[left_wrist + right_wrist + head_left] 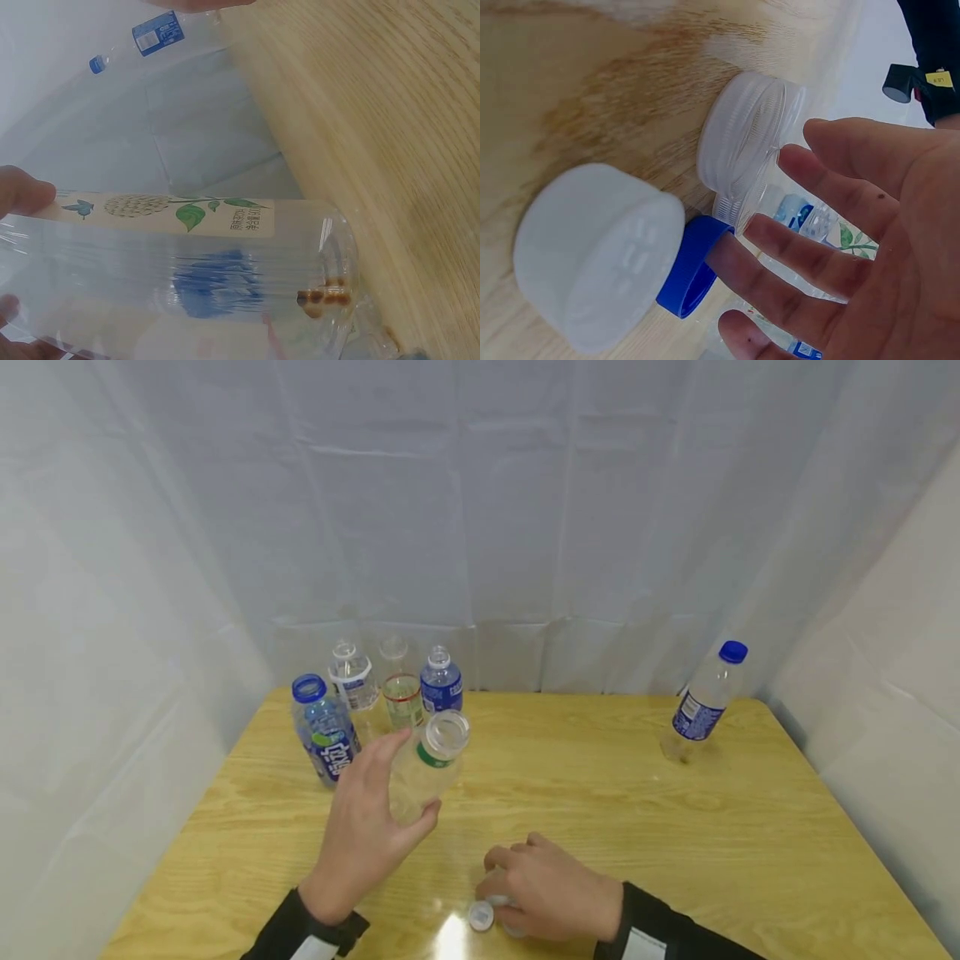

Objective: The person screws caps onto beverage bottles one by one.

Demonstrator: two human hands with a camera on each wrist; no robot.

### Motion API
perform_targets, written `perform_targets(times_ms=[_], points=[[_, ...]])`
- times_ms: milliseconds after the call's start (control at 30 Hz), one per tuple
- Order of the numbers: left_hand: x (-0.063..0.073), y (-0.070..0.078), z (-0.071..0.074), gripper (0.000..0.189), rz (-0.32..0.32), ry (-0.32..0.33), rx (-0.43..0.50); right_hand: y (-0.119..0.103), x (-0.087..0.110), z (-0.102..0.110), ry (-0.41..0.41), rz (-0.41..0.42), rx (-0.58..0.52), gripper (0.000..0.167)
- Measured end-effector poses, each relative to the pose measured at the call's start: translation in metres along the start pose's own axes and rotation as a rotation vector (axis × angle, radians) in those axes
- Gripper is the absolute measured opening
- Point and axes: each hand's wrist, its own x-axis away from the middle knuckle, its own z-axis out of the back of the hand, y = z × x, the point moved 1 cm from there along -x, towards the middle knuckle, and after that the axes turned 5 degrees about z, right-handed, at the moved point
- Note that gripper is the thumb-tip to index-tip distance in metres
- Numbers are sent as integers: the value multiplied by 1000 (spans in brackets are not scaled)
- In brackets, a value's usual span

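Note:
My left hand (367,831) grips a clear plastic bottle (411,781) with a green band below its mouth, tilted above the table. In the left wrist view, the bottle's label (191,214) shows a flower and green leaves. Low over the front of the table, my right hand (551,889) hovers around several bottle caps, fingers loosely bent. The right wrist view shows a white cap (592,255), a blue cap (686,266) and clear caps (735,135) by the fingertips. One finger seems to touch the blue cap. A whitish cap (481,916) lies beside this hand.
At the back left stand a blue-tinted bottle (325,731), a clear bottle (355,681), one with a red-edged label (402,693) and one with a blue label (441,685), all uncapped. A blue-capped bottle (702,706) stands back right. White sheeting (510,527) surrounds the table (600,777).

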Motion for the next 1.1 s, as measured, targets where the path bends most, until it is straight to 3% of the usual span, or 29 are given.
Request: perform_targets(times_ms=[600,1100], points=[[4,-1,-3,95,0,8,-5,1,-4,-5,83,-16,36,18],[5,-1,-3,94,1,-3,-3,0,-12,-11,64,-58,97,22]])
